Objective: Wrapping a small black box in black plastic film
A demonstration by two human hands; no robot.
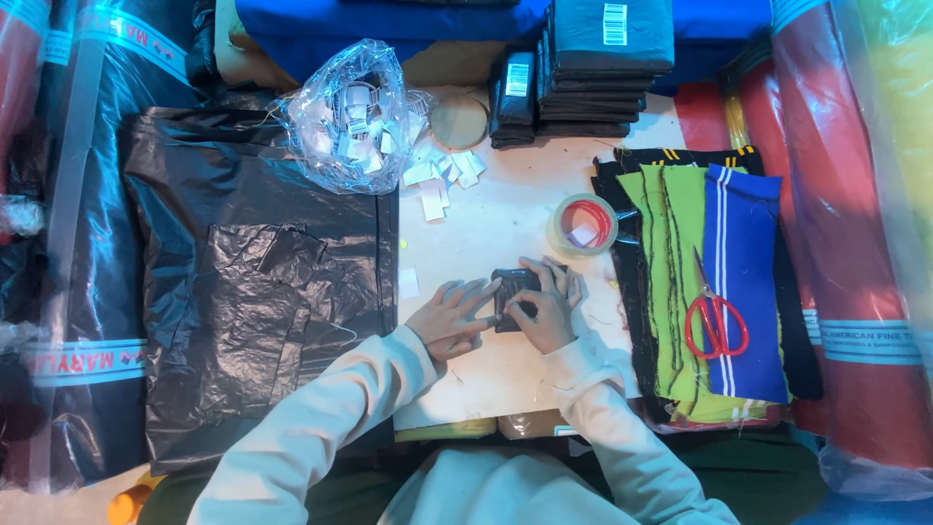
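Dark cloth, a small folded swatch [515,297], lies flat on the pale table [505,219] near the middle of its front edge, pinned between both hands so it cannot slide; the left hand [452,319] is spread, its fingertips pressing the swatch's left side, while the right hand [546,309] curls over the right side with thumb and finger pinched on it, a grip that looks suited to smoothing or fixing something on the face; the swatch seems to run slightly longer from front to back than across, though the fingers hide much of its outline; just beyond it, toward the right edge, sits a roll of clear tape [583,226], within easy reach; further right a pile of green, blue and black knit strips [705,292] carries red-handled scissors [715,316]; at the back edge stand stacks of dark swatches [593,68], and toward the back left corner a clear bag of white labels [350,117] with loose ones spilled beside it; black plastic sheeting [253,282] covers the left side.
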